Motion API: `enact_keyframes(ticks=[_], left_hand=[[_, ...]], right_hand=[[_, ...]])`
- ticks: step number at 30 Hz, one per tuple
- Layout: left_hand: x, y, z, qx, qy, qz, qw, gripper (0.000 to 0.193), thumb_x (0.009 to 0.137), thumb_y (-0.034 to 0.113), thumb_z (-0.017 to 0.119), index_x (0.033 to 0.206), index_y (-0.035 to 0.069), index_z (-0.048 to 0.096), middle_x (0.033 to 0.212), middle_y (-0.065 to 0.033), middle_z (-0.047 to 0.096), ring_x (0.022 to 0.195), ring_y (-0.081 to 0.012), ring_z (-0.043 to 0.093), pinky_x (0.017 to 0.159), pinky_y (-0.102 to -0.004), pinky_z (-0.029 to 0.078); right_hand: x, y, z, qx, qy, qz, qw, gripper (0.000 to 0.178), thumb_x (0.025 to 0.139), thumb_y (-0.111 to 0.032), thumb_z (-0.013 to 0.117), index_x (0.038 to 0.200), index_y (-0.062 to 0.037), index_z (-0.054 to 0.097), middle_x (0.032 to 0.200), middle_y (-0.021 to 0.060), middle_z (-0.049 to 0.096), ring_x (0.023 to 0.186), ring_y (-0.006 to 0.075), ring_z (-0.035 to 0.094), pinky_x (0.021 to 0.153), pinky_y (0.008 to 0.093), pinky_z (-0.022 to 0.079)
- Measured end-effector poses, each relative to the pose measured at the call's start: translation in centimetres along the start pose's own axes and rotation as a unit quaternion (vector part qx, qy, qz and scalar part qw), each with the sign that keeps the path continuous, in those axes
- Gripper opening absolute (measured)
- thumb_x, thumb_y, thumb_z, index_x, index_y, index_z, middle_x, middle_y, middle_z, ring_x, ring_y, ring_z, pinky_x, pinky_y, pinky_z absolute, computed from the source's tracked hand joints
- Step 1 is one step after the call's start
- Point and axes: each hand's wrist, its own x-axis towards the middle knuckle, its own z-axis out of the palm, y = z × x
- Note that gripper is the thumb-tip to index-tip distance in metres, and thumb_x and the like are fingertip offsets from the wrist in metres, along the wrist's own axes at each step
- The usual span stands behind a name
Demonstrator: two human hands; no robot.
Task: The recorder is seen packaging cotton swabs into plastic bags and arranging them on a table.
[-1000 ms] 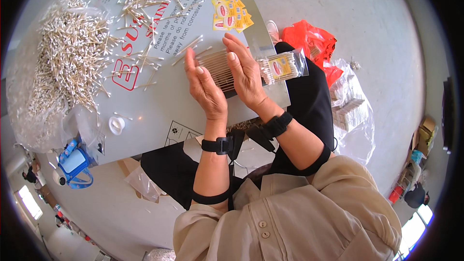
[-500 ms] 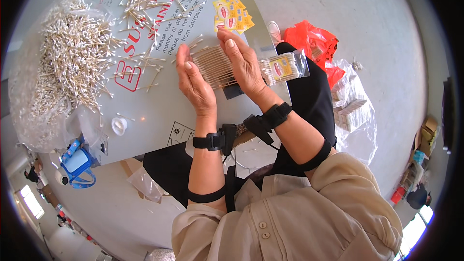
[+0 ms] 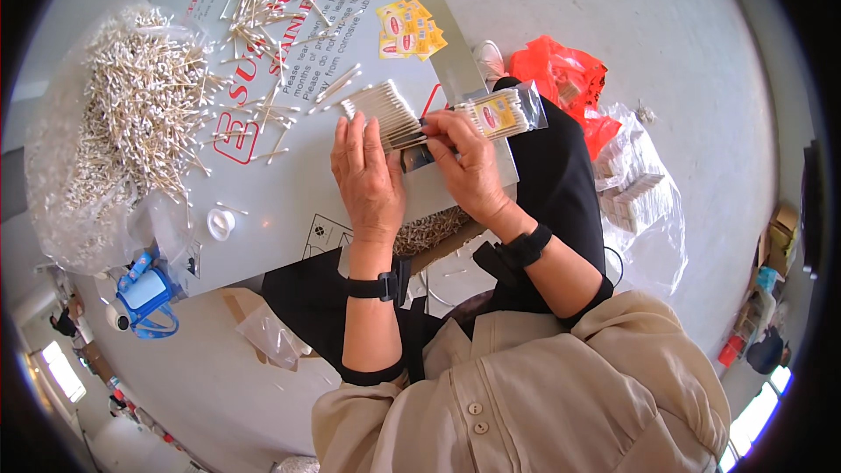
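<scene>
A flat row of cotton swabs (image 3: 383, 109) lies side by side on the metal table. My left hand (image 3: 368, 177) rests with straight fingers along the row's near left edge, their tips on the swabs. At the right ends of the row, my right hand (image 3: 466, 165) has its thumb and fingers drawn together on the swab tips. Just beyond the right hand's knuckles is a clear packet of swabs with a yellow card (image 3: 496, 115), at the table's right edge. A dark flat piece (image 3: 415, 158) shows between the hands, partly hidden.
At left stands a big clear bag of loose swabs (image 3: 131, 114). More swabs (image 3: 263, 4) lie scattered farther back, with yellow cards (image 3: 408, 31) beside them. A white round lid (image 3: 221, 224) and a blue bag (image 3: 144, 293) are nearer. Red (image 3: 561, 79) and clear bags (image 3: 635, 197) sit on the floor.
My hands cupped both sides of the swab row before. Now the left lies flatter at its near edge, and the right has moved down to its right ends. The packet sits slightly farther left.
</scene>
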Motion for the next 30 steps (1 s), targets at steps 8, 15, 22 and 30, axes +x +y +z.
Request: enact_keyframes(ticks=[8, 15, 22, 30], left_hand=[[-0.6, 0.2, 1.2, 0.119, -0.108, -0.010, 0.987, 0.080, 0.092, 0.047, 0.057, 0.152, 0.004, 0.026, 0.160, -0.0115, 0.022, 0.149, -0.0279, 0.017, 0.119, -0.0543, 0.012], [-1.6, 1.0, 1.1, 0.115, -0.120, -0.025, 0.986, 0.080, 0.092, 0.047, 0.057, 0.152, 0.005, 0.026, 0.160, -0.0116, 0.021, 0.149, -0.0277, 0.016, 0.119, -0.0550, 0.010], [-1.8, 1.2, 0.8, 0.090, -0.123, -0.026, 0.988, 0.080, 0.091, 0.044, 0.059, 0.152, 0.005, 0.025, 0.160, -0.0125, 0.023, 0.149, -0.0294, 0.017, 0.119, -0.0550, 0.010], [-1.0, 0.8, 1.0, 0.082, -0.116, 0.008, 0.990, 0.073, 0.093, 0.036, 0.058, 0.151, 0.003, 0.027, 0.157, -0.0150, 0.027, 0.147, -0.0318, 0.022, 0.118, -0.0546, 0.013]], right_hand=[[-0.9, 0.6, -0.1, 0.026, 0.056, 0.029, 0.998, 0.014, 0.086, 0.005, 0.061, 0.100, 0.0018, 0.064, 0.090, 0.0113, 0.064, 0.079, 0.0208, 0.065, 0.072, 0.0286, 0.052], [-1.0, 0.7, -0.1, 0.035, 0.060, 0.022, 0.997, 0.014, 0.087, 0.005, 0.061, 0.101, 0.0025, 0.063, 0.092, 0.0113, 0.064, 0.081, 0.0194, 0.066, 0.072, 0.0279, 0.052], [-1.1, 0.7, -0.3, 0.043, 0.055, 0.025, 0.997, 0.014, 0.089, 0.005, 0.059, 0.102, 0.0032, 0.062, 0.094, 0.0109, 0.064, 0.084, 0.0191, 0.068, 0.074, 0.0278, 0.053], [-1.2, 1.0, -0.2, 0.045, 0.033, 0.015, 0.998, 0.021, 0.095, 0.007, 0.050, 0.113, 0.0033, 0.060, 0.115, 0.0093, 0.061, 0.105, 0.0162, 0.063, 0.090, 0.0265, 0.051]])
